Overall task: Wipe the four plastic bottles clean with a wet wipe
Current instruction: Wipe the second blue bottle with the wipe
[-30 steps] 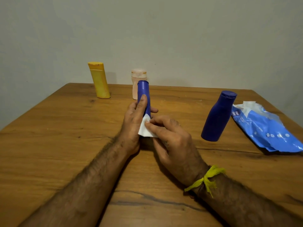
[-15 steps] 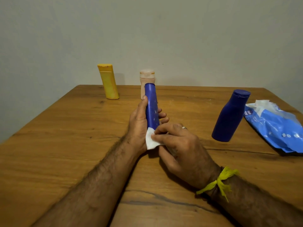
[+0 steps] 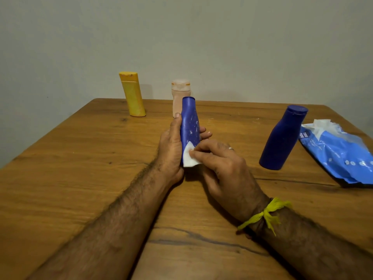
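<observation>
My left hand [image 3: 170, 146] grips a slim blue bottle [image 3: 189, 124] upright at the table's middle, thumb along its left side, fingertips showing past its right side. My right hand [image 3: 220, 164] pinches a folded white wet wipe [image 3: 188, 158] against the bottle's lower part. Pale smudges speckle the bottle's front. A second blue bottle [image 3: 282, 138] stands to the right. A yellow bottle [image 3: 132, 94] and a peach bottle [image 3: 179, 91] stand near the far edge, the peach one partly hidden behind the held bottle.
A blue pack of wet wipes [image 3: 339, 154] lies at the right edge of the wooden table [image 3: 70, 168], a wipe sticking out of its opening. A plain wall rises just behind the table's far edge.
The held blue bottle has turned in my left hand, showing a wider, smudged face. My right hand keeps the wipe at the bottle's lower part.
</observation>
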